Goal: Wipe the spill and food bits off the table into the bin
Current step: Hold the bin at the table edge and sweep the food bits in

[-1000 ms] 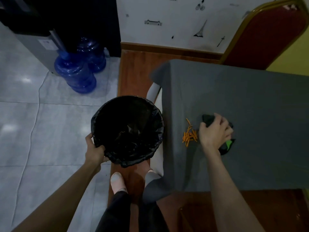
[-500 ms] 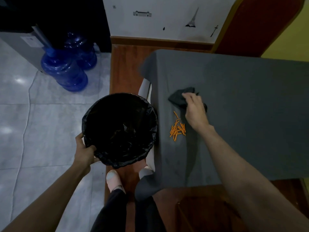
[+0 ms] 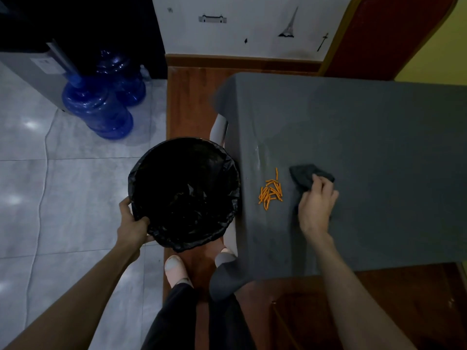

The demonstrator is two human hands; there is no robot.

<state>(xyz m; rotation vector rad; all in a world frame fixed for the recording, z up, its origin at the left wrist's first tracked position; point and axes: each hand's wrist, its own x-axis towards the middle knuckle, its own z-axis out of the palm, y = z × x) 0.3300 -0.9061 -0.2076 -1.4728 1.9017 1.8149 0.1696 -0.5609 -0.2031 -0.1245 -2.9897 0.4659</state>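
Orange food bits (image 3: 271, 194) lie near the tabletop (image 3: 366, 137) left edge. Right hand (image 3: 316, 207) curls its grip on a dark cloth (image 3: 304, 176) beside them; left hand (image 3: 132, 227) grips the bin (image 3: 184, 194) rim, held alongside that edge, likely to catch them.

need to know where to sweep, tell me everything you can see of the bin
The bin is round and open-topped, lined with a black plastic bag whose crinkled edge folds over the rim. It stands upright on the floor beside the table's left edge, with the rim lower than the tabletop. Inside looks dark, with some crumpled contents that cannot be made out. The left hand grips its near-left rim.
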